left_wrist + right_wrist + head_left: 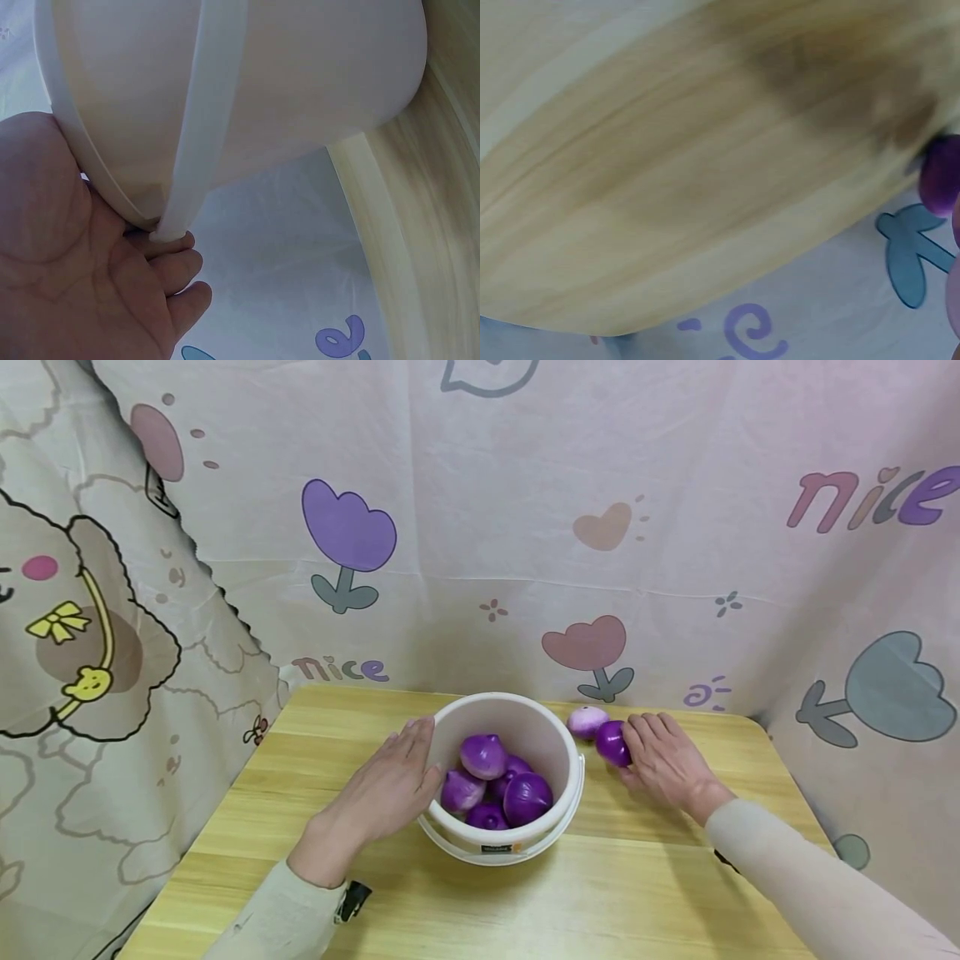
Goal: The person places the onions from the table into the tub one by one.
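Observation:
A white bucket stands on the table with several purple onions inside. My left hand rests against the left of its rim, fingers fairly straight. In the left wrist view, the palm lies along the rim, with fingertips beside the white handle. To the right of the bucket, my right hand grips a dark purple onion, its fingers bent over the right side. A paler onion sits just behind it. The right wrist view catches a purple onion only at its edge.
The wooden table ends at the back against a printed cloth. More cloth hangs at the left and right sides. The bucket's handle hangs down around its front.

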Demonstrator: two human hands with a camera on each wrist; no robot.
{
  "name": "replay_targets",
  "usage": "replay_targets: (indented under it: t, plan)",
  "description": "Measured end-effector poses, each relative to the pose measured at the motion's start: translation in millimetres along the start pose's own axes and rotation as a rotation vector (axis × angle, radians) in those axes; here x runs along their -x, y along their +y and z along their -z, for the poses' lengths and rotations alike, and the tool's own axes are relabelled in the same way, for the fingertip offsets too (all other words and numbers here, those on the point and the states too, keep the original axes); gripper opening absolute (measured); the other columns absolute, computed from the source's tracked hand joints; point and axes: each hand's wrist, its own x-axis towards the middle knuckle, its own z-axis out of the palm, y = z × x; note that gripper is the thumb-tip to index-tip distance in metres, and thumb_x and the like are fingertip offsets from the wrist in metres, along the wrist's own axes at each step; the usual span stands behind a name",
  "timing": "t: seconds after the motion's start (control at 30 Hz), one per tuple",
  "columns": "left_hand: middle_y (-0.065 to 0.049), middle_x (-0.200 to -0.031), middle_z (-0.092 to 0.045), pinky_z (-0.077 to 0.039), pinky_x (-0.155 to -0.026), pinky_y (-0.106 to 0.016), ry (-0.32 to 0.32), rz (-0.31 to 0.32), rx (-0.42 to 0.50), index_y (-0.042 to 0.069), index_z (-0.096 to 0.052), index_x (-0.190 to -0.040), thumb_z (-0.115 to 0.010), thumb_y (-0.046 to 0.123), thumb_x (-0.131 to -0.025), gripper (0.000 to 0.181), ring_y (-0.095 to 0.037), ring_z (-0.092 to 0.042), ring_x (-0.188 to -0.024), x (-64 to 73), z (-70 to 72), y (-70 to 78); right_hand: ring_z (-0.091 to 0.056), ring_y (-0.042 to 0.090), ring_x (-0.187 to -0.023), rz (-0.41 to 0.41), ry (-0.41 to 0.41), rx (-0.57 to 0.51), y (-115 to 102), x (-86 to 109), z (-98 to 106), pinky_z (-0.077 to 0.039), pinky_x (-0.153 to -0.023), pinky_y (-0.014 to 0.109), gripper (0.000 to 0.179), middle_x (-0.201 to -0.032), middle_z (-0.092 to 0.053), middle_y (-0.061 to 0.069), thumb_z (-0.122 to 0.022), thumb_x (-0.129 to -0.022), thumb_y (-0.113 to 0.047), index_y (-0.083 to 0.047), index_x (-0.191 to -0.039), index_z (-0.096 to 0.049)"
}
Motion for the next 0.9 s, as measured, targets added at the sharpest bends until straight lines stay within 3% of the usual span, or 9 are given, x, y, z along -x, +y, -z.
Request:
replay_targets:
  t: [0.2,0.33,0.57,0.9]
  plan:
    - [-0.027,-0.170,-0.027,-0.024,-0.132,-0.056,0.001,0.000,-0.001,-0.010,-0.024,-0.163,-0.045,0.034,-0.111,0.071,-0.041,-0.025,-0.159,0.4,-0.2,-0.8,-0.057,0.043,-0.102,-0.028,0.111,-0.003,2.1,-13.3,13.7,-0.053,-0.092,0.053,0.070,-0.115,-0.060,0.026,-0.048,-0.092,-0.053,0.009,-0.125,-0.054]
    - [-0.027,-0.170,-0.028,-0.025,-0.131,-0.056,0.005,-0.001,-0.003,-0.010,-0.024,-0.163,-0.046,0.034,-0.111,0.071,-0.042,-0.026,-0.159,0.3,-0.2,-0.9,-0.057,0.042,-0.100,-0.044,0.173,-0.001,4.7,-21.3,23.6,-0.052,-0.087,0.052,0.070,-0.113,-0.060,0.026,-0.042,-0.095,-0.055,0.008,-0.123,-0.054]
    - [-0.027,-0.170,-0.027,-0.024,-0.132,-0.056,0.005,0.003,-0.002,-0.010,-0.024,-0.163,-0.046,0.034,-0.111,0.071,-0.041,-0.025,-0.159,0.2,-1.0,-1.3,-0.057,0.044,-0.100,-0.052,0.246,-0.011,11.0,-35.9,44.4,-0.052,-0.086,0.055,0.067,-0.115,-0.059,0.026,-0.049,-0.093,-0.053,0.007,-0.123,-0.054]
    - [-0.026,-0.170,-0.027,-0.023,-0.132,-0.055,0.001,0.002,0.001,-0.009,-0.024,-0.163,-0.046,0.034,-0.111,0.071,-0.041,-0.025,-0.160,-0.3,-0.3,-1.3,-0.050,0.046,-0.089,-0.039,0.487,-0.047,8.1,-65.7,78.2,-0.040,-0.073,0.053,0.064,-0.113,-0.056,0.028,-0.058,-0.092,-0.050,0.008,-0.120,-0.053]
